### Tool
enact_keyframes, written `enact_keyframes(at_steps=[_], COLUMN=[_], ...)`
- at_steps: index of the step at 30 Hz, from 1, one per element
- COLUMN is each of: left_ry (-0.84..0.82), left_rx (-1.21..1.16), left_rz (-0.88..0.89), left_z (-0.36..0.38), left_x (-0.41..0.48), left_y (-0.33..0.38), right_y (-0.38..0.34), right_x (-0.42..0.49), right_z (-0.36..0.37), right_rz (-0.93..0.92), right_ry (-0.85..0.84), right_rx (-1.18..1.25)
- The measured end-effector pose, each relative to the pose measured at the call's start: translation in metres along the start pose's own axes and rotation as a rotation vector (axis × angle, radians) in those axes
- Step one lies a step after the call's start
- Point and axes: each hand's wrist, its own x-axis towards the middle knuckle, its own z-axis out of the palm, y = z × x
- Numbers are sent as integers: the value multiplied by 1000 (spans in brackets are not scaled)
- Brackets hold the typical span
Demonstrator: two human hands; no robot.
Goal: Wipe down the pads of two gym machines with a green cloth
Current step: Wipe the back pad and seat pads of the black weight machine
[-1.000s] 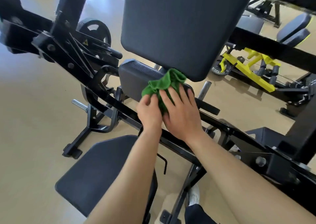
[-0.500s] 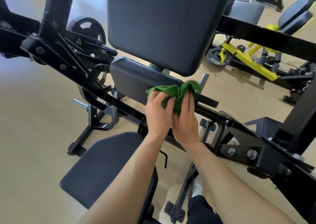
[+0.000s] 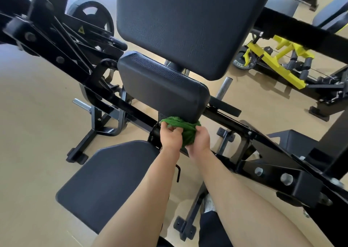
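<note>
Head view, looking down the machine: both hands are bunched at the near lower edge of the small black pad (image 3: pixel 162 88), right where its front face drops to the black frame bar (image 3: pixel 120 101). The green cloth (image 3: pixel 183 131) is wadded up between them, pressed against that bottom edge. Left hand (image 3: pixel 170 138) is curled, fingers pinching the cloth's upper fold from the left; right hand (image 3: pixel 200 140) is closed around the bulk of it from the right, thumb on top. Both forearms reach straight in from below, nearly parallel, wrists close together.

Room is tight here. The large back pad (image 3: pixel 188 24) hangs just above the small one, its lower edge overlapping the small pad's far side. The seat pad (image 3: pixel 105 180) sits just below and left of the left wrist. The frame bar runs diagonally behind the hands, bolts showing lower right. Open tan floor (image 3: pixel 33 126) lies to the left; a yellow machine (image 3: pixel 273 62) stands well apart at upper right.
</note>
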Motion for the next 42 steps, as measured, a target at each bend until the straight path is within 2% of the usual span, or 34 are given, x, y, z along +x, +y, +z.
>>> enact_keyframes(at_steps=[3, 7, 10, 12, 14, 16, 19, 21, 24, 25, 27, 29, 31, 34, 40, 42], left_ry=[-16, 49, 115, 82, 4, -65, -91, -60, -28, -10, 19, 48, 87, 155, 253, 248], left_rx=[-93, -158, -85, -31, -58, -188, -406, -459, -525, -574, -642, -703, -728, -740, -778, -755], left_rz=[-83, -140, -176, -255, -377, -483, -511, -479, -467, -475, -485, -492, -471, -403, -209, -177], left_z=[-2, -5, -3, -3, -4, -5, -8, -7, -1, 2, 6, 5, 1, -19, -68, -72], left_x=[6, 17, 16, 12, 8, 7, 10, 15, 25, 32, 40, 46, 55, 80, 134, 141], left_y=[-2, -2, 0, -2, -5, -5, 2, 6, 11, 11, 12, 17, 25, 44, 84, 83], right_y=[3, 8, 16, 19, 20, 21, 19, 19, 23, 24, 24, 26, 28, 34, 36, 36], right_x=[2, -3, -3, -3, -5, -7, -10, -12, -13, -11, -4, 3, 2, 2, 12, 11], right_z=[2, 15, 14, 10, 8, 6, 3, 9, 21, 23, 20, 13, 10, 16, 32, 40], right_rz=[52, 65, 57, 20, 20, 47, 42, -43, -237, -267, -219, -95, 3, 99, 195, 193], right_ry=[9, -3, 53, 111, 123, 106, 85, 133, 338, 413, 502, 435, 299, 179, 167, 115], right_rx=[106, -67, -204, -221, -144, 2, 108, -26, -437, -508, -481, -482, -558, -706, -664, -640])
